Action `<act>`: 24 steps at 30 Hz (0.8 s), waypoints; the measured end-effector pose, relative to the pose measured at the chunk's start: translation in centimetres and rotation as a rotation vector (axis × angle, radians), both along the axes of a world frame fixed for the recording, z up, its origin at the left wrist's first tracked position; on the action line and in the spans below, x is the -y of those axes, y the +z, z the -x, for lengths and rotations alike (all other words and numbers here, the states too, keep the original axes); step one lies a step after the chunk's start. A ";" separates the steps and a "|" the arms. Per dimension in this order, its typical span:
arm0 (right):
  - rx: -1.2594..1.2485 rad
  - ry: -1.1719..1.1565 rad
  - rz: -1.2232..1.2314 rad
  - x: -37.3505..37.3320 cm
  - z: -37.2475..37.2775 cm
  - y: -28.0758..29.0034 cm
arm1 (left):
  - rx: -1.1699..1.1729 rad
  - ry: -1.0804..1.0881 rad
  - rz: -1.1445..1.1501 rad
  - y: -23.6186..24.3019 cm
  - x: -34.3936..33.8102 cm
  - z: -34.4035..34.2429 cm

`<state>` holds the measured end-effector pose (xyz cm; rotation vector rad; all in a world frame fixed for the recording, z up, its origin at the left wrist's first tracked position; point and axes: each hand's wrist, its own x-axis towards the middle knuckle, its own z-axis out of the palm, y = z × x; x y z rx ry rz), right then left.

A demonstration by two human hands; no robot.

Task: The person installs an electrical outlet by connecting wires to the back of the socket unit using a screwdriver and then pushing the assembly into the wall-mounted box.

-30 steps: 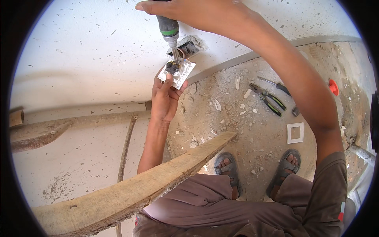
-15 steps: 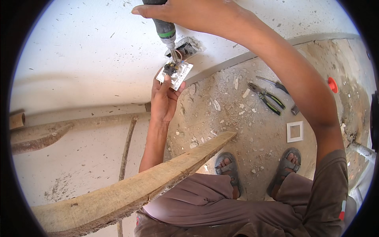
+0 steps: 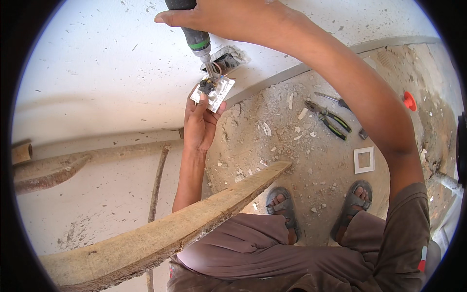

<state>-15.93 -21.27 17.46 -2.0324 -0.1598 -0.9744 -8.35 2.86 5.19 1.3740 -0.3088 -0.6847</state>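
Note:
My left hand [image 3: 200,125] grips a white wall socket [image 3: 220,92] from below, its back with a black terminal block facing up. Wrapped round a black power screwdriver [image 3: 198,41] with a green ring is my right hand [image 3: 209,14], partly cut off by the upper edge. The tool's metal bit points down at the terminals; whether its tip sits on a screw I cannot tell. Behind the socket, a wire [image 3: 219,68] runs to a recessed wall box [image 3: 227,62] with broken plaster round it.
A rough wooden plank [image 3: 165,231] crosses the lower left, in front of my left forearm. On the rubble-strewn floor lie pliers [image 3: 331,120], a screwdriver [image 3: 331,98] partly behind my right arm, and a white square frame [image 3: 357,163]. A red round object [image 3: 409,101] is at the right.
Both hands, with the socket and the power screwdriver, have shifted slightly left in the picture. The grip of each hand stays the same.

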 end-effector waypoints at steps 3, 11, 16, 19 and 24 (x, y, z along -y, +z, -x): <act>-0.016 0.027 -0.030 -0.2 0.0 0.4 | 0.002 0.000 0.001 0.0 0.0 -0.1; 0.057 0.006 0.052 -0.3 -0.2 0.0 | -0.004 -0.008 0.013 -0.2 -0.3 -0.5; -0.045 0.059 0.038 -0.4 0.1 0.3 | -0.004 -0.007 0.015 -0.4 -0.2 -0.5; -0.041 0.062 0.063 -0.4 0.4 0.4 | -0.007 -0.015 0.022 -0.4 -0.1 -0.4; -0.057 -0.065 0.231 -1.0 1.2 0.8 | -0.020 -0.027 0.033 -0.4 -0.3 -0.5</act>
